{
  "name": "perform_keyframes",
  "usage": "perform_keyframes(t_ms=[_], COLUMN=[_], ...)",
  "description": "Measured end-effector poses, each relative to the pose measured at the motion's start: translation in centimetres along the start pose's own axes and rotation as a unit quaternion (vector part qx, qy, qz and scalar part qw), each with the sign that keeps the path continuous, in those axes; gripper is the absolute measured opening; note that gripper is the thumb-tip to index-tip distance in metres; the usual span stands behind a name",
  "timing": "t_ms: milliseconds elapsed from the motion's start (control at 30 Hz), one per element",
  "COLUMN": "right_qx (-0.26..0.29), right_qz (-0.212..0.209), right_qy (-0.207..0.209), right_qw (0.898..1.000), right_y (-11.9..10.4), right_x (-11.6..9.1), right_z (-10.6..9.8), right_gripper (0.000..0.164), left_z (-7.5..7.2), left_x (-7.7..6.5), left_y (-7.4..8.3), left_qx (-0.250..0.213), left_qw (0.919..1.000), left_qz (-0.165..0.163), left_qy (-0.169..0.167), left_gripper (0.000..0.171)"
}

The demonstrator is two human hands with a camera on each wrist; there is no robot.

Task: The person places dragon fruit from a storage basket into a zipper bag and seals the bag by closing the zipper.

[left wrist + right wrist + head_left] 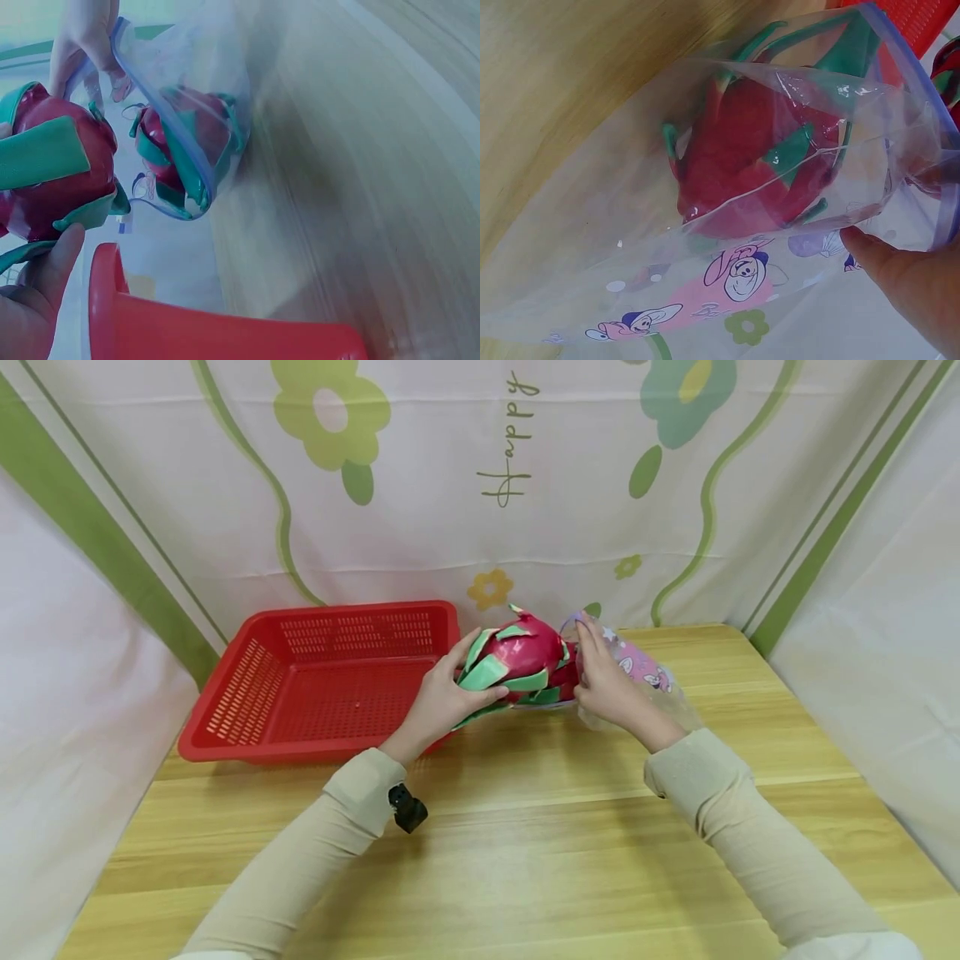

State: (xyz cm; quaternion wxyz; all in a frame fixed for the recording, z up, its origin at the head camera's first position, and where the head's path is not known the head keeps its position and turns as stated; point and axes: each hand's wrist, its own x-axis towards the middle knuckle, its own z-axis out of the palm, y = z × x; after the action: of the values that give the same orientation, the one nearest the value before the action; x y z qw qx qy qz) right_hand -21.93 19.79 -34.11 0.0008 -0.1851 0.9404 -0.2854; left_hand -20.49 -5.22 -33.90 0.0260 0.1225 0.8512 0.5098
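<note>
One red dragon fruit [520,656] with green scales is in the left hand's [441,693] grasp, thumb and fingers curled round it — just outside the purple-edged mouth of a clear, pink-printed zip bag [643,667]. A second dragon fruit [750,157] lies inside. The right hand [603,681] pinches the bag's edge. A red basket [330,697] stands left on the wooden counter [525,852].

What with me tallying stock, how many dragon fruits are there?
2: one dragon fruit in the left hand, a second dragon fruit in the clear bag the right hand holds.
</note>
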Motion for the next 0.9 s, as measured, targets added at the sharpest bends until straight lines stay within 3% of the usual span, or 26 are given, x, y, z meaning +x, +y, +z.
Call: perform_keyframes(t_ms=[333, 533, 900], right_qx=[-0.002, -0.005, 0.003], right_qz=[0.006, 0.003, -0.014], right_qy=[0.001, 0.004, 0.016], right_qw=[1.000, 1.000, 1.000], right_y=[0.0, 0.1, 0.2], right_x=[0.0, 0.0, 0.0], right_z=[-0.1, -0.1, 0.1], right_gripper=[0.091, 0.090, 0.091], left_z=[0.0, 0.7, 2.0], left_x=[-0.6, -0.6, 0.1], left_y=[-0.1, 0.2, 0.4], left_qx=[-0.011, -0.016, -0.025], left_qw=[0.9999, 0.9997, 0.9974], left_qz=[-0.009, -0.010, -0.067], left_qy=[-0.006, -0.014, -0.011], left_gripper=[0.084, 0.084, 0.081])
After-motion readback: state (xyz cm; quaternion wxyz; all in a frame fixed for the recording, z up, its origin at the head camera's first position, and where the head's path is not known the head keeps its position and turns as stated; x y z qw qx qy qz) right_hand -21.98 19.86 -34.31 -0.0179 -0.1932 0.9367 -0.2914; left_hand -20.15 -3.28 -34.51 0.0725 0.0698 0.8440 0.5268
